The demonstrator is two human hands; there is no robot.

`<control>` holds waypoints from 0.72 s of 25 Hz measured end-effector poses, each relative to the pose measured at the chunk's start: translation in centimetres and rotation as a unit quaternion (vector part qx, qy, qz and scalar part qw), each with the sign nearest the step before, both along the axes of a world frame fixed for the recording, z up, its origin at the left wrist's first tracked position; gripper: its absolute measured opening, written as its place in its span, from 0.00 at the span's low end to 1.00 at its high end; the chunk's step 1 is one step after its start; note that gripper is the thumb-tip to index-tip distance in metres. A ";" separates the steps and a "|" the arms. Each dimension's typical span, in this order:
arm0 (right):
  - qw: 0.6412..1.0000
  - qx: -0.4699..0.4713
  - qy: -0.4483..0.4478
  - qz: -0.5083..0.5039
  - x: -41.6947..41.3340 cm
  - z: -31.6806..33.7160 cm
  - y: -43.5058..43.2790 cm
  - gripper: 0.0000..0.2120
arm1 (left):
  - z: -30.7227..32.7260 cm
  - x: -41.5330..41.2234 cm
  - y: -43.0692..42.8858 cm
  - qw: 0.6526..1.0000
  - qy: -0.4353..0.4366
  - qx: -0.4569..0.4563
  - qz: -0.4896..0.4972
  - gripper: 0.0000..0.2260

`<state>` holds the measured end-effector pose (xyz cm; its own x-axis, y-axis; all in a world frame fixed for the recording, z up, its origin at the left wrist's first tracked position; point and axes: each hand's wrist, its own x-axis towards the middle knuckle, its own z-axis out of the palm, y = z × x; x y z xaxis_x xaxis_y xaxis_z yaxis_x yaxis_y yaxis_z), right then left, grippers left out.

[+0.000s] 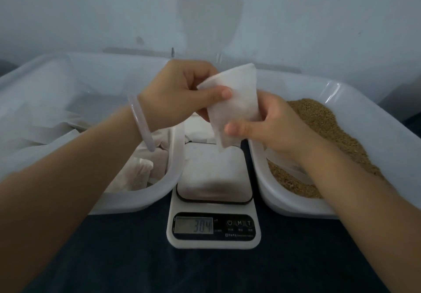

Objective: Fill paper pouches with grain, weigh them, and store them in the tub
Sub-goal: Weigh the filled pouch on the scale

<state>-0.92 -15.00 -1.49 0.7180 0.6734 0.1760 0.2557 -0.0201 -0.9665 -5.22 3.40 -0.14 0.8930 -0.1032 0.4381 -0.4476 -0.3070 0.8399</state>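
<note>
A white paper pouch (237, 101) is held in the air above the scale, flat and tilted. My left hand (182, 94) pinches its upper left edge between thumb and fingers. My right hand (271, 124) pinches its lower right side. Below sits a white digital scale (214, 229) whose display reads 304, with a white bowl-like tray on its platform (211, 174). The right tub (355, 115) holds brown grain (319, 119). The left tub (141, 199) holds several filled white pouches (136, 174).
A dark blue cloth (136, 258) covers the table in front. More loose white pouches (198, 128) lie behind the scale between the tubs. A pale wall (205, 7) rises close behind. A pale bangle (141, 121) circles my left wrist.
</note>
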 end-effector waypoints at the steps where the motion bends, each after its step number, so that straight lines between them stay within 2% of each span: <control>1: 0.999 -0.014 0.023 0.018 -0.2 0.0 0.2 0.20 | -0.1 -0.1 -0.2 1.000 -0.011 -0.013 -0.012 0.06; 4: 0.999 -0.007 0.050 0.020 0.0 0.1 0.1 0.15 | -0.6 0.3 -0.4 1.000 -0.021 -0.013 -0.013 0.07; 7: 0.997 0.007 0.061 -0.056 0.3 0.4 -0.4 0.13 | -1.1 0.9 -0.1 0.999 -0.008 -0.031 0.031 0.08; 9: 0.992 -0.031 0.056 -0.107 1.5 0.9 -1.6 0.13 | -1.7 1.1 0.0 0.998 0.015 0.011 0.052 0.09; 11: 0.972 -0.109 0.018 -0.205 4.2 1.7 -4.3 0.12 | -2.2 1.1 0.0 0.996 0.049 0.056 0.053 0.07; 13: 0.919 -0.247 -0.019 -0.306 7.2 2.4 -8.4 0.12 | -2.4 1.1 -0.1 0.994 0.073 0.070 0.047 0.06; 15: 0.871 -0.413 0.035 -0.264 8.4 1.5 -11.9 0.12 | -2.2 1.1 -0.2 0.992 0.083 0.082 0.042 0.06; 16: 0.857 -0.456 0.066 -0.230 8.6 0.6 -12.8 0.12 | -2.1 1.2 -0.2 0.991 0.085 0.091 0.041 0.05; 18: 0.849 -0.462 0.065 -0.249 9.1 -0.8 -13.5 0.12 | -2.2 1.2 -0.3 0.989 0.092 0.108 0.039 0.05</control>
